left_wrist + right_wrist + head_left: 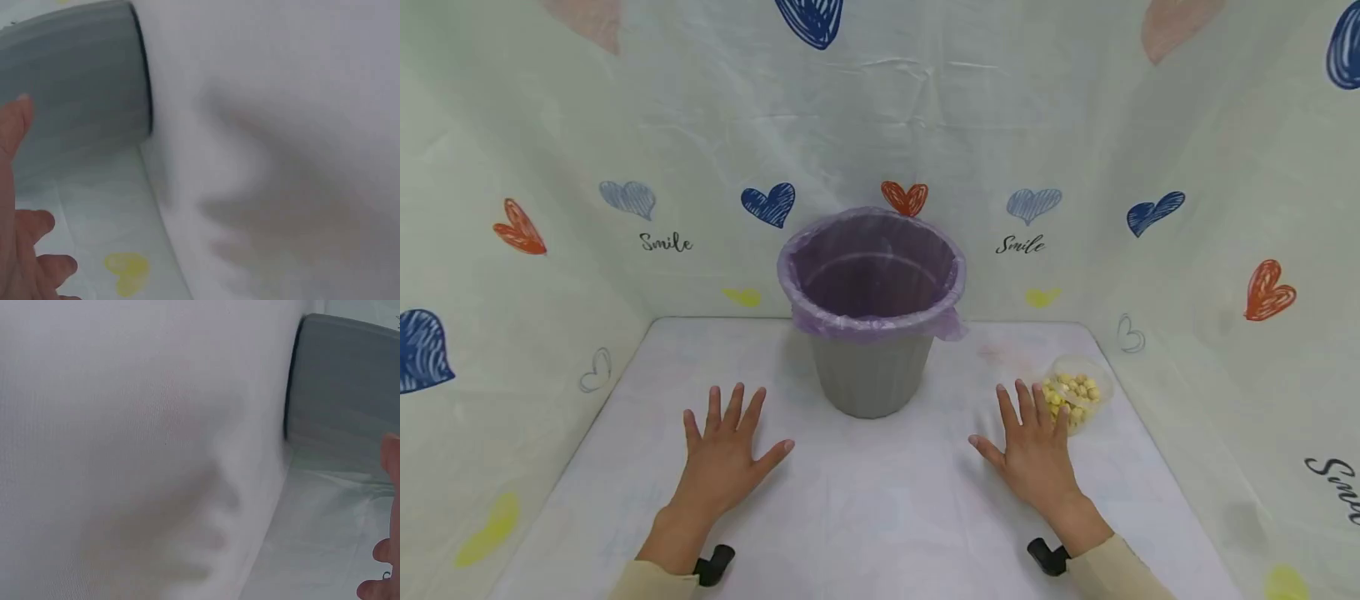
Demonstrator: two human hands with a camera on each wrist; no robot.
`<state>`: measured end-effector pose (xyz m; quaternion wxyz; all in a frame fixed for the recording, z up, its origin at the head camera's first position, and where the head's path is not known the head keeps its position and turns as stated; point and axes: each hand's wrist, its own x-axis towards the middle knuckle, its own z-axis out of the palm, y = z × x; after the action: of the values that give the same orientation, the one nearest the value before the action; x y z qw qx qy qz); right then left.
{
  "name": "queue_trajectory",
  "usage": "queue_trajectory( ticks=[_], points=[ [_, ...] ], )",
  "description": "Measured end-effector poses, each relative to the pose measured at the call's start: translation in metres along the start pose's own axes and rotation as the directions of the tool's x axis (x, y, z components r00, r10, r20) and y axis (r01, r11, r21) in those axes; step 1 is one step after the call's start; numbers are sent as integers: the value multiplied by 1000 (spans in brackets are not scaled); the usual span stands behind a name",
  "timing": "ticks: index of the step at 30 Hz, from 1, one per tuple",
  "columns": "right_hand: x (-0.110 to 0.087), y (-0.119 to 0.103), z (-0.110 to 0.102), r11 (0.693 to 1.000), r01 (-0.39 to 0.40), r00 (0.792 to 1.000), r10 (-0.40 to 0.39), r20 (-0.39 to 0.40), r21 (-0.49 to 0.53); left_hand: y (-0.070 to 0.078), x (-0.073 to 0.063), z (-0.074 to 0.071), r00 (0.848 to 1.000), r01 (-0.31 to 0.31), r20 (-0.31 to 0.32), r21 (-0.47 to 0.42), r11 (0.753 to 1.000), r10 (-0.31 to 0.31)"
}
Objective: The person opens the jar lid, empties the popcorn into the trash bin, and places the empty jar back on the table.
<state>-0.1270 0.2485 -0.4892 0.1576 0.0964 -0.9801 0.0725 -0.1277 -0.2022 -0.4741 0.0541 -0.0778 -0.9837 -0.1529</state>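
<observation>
A grey bin [871,375] stands upright at the back middle of the table, lined with a purple plastic bag [880,327] folded over its rim. To its front left, my left hand [721,467] hovers palm down above the table, fingers spread, holding nothing. My right hand [1036,458] is likewise spread over the table to the front right of the bin, with nothing in it. Just beyond the right fingers sits a clear round container [1099,385] with several small pale yellow pieces [1075,392] in it; the fingers partly cover it. Both wrist views show the grey bin's side [75,81].
The white-covered table [880,517] is enclosed by hanging white sheets [715,108] printed with hearts and the word Smile. A black wrist mount [715,565] is strapped on the left wrist and another black mount [1048,557] on the right.
</observation>
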Motion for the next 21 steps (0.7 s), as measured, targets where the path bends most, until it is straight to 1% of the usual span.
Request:
queue_trajectory(
  ticks=[3,6,9,11,13,16,17,19,21],
  points=[
    [-1,9,-5,1000,16,997,-15,-76,7,16,6,5,998,-45,-45,-42,998,43],
    [-1,18,-11,999,40,987,-36,-155,23,33,11,13,990,-109,-97,-86,990,101],
    [1,26,-17,998,57,969,-50,-241,24,49,14,22,978,-178,-126,-107,978,164],
    [5,32,-21,999,45,955,-37,-296,19,60,14,27,968,-227,-133,-110,968,212],
    [9,40,-26,1000,13,941,-7,-338,15,71,14,32,955,-278,-132,-98,956,265],
    [15,57,-32,999,-52,930,48,-363,0,89,16,37,927,-361,-132,-64,930,351],
    [17,64,-34,997,-74,932,66,-357,-8,95,18,39,916,-388,-132,-52,920,379],
    [20,78,-36,993,-115,942,102,-320,-23,108,21,42,892,-439,-132,-29,898,431],
    [22,93,-37,986,-165,956,154,-250,-22,122,25,45,870,-481,-130,-14,877,475]
  ],
)
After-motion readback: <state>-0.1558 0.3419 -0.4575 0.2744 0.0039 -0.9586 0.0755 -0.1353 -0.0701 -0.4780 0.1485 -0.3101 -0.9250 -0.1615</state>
